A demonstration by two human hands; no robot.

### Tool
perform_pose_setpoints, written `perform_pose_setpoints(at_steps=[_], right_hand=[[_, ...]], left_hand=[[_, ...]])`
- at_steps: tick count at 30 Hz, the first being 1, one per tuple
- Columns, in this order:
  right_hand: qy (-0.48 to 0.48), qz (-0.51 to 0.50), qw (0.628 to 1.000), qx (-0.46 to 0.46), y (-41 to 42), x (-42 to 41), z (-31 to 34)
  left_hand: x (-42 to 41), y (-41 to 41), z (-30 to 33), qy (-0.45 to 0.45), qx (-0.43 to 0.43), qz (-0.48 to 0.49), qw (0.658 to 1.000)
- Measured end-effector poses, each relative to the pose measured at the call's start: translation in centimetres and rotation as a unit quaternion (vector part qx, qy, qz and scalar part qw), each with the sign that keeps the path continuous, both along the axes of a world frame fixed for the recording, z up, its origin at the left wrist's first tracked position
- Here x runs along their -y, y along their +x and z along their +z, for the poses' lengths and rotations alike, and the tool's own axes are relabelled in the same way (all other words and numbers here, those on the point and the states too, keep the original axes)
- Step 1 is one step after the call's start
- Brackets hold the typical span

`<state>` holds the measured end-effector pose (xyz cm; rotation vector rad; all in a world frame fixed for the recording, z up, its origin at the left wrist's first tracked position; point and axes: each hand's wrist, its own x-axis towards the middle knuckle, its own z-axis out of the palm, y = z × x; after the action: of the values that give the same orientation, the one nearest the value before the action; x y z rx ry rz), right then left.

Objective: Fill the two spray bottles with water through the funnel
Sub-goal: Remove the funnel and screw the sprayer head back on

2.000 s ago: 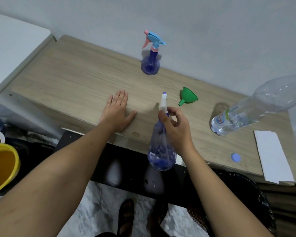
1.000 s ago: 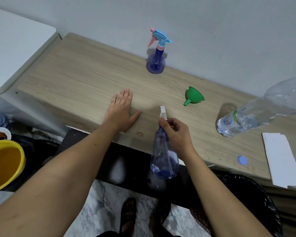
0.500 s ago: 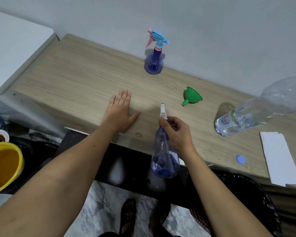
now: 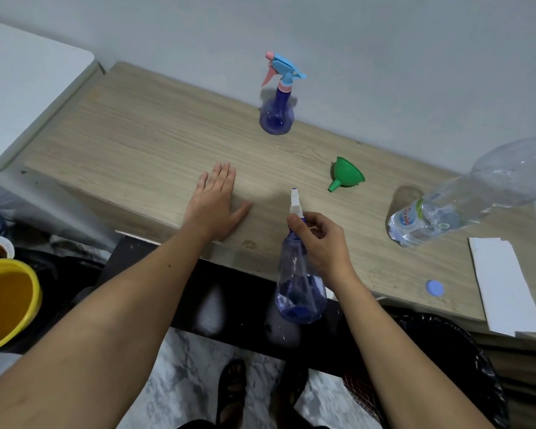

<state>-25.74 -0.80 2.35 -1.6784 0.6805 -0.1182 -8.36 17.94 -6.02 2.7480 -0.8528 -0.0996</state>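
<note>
My right hand (image 4: 322, 243) grips the neck of a translucent blue spray bottle (image 4: 299, 289) with a white nozzle, holding it in the air over the near edge of the wooden table (image 4: 136, 140). My left hand (image 4: 214, 202) lies flat on the table, palm down, holding nothing. A second blue spray bottle (image 4: 276, 113) with a blue and pink trigger head stands upright at the back by the wall. A green funnel (image 4: 347, 173) lies on its side between them. A large clear water bottle (image 4: 464, 196), open and holding some water, stands at the right.
A blue bottle cap (image 4: 434, 287) lies near the table's front right edge, beside a white sheet (image 4: 502, 283). A yellow bowl (image 4: 7, 301) sits low at the left. A dark woven basket (image 4: 446, 360) is under the table's right side. My sandalled feet show on the marble floor.
The spray bottle in my right hand has sunk slightly and drifted a little right over two seconds. My left hand has stayed flat on the table.
</note>
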Motion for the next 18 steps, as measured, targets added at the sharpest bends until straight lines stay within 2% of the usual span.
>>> perform_pose_setpoints(at_steps=[12, 18], right_hand=[[0.048, -0.009, 0.995, 0.086, 1.7, 1.1, 3.9], [0.035, -0.019, 0.992, 0.123, 2.3, 2.1, 4.9]], left_hand=[[-0.1, 0.0, -0.1, -0.002, 0.006, -0.001, 1.000], [-0.1, 0.0, -0.2, -0.007, 0.008, -0.002, 1.000]])
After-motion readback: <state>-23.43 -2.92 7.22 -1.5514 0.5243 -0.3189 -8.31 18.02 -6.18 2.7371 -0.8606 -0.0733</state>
